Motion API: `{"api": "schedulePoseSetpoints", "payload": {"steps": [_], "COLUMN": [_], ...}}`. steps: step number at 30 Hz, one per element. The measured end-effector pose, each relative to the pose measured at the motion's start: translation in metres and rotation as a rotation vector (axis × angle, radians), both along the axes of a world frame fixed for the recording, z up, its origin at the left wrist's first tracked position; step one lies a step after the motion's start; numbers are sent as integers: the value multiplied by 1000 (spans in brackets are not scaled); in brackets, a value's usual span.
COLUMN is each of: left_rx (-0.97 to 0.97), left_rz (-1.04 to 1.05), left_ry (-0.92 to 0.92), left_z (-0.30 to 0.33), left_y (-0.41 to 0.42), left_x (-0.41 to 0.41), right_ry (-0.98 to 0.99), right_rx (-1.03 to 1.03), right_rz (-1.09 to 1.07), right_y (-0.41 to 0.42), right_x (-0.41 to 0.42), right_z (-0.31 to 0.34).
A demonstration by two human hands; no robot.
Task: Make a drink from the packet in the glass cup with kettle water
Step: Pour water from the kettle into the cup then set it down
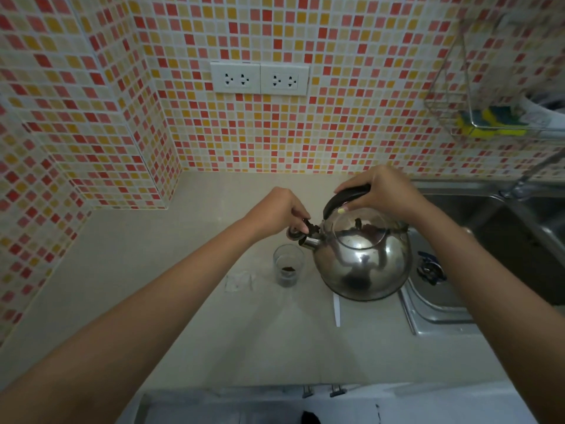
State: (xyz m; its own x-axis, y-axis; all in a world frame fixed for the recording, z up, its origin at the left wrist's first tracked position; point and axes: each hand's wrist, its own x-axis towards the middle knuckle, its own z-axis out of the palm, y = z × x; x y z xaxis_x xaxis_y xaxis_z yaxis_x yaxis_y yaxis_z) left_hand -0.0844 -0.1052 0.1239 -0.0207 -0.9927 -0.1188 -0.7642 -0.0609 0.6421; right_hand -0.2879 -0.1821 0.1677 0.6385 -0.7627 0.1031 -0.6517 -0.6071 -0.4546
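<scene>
**Kettle held over the cup, spout cap pinched**

My right hand [382,191] is clenched around the black handle [345,195] of the steel kettle [363,258]. My left hand [276,211] pinches the spout cap [301,232] at the kettle's left side — fingers closed on it. Just below the spout, near me, the glass cup [288,264] stands upright on the pale counter [183,301] with dark powder [288,269] at its bottom. Left of the cup lies the torn clear packet [240,281]; a white strip [336,310] lies near the kettle's base. A steel sink [443,307] sits to the right.
</scene>
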Motion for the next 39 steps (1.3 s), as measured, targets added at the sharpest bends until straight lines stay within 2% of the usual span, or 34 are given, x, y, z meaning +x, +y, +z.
{"api": "schedulePoseSetpoints", "payload": {"steps": [15,39], "left_rx": [2,41], "left_rz": [-6,16], "left_ry": [-36,-61], "left_z": [-12,-9], "left_y": [19,20], "left_x": [4,-3], "right_ry": [192,246], "right_rx": [-59,-54], "right_rz": [27,41], "right_y": [18,20], "right_x": [20,23], "right_z": [-2,4]}}
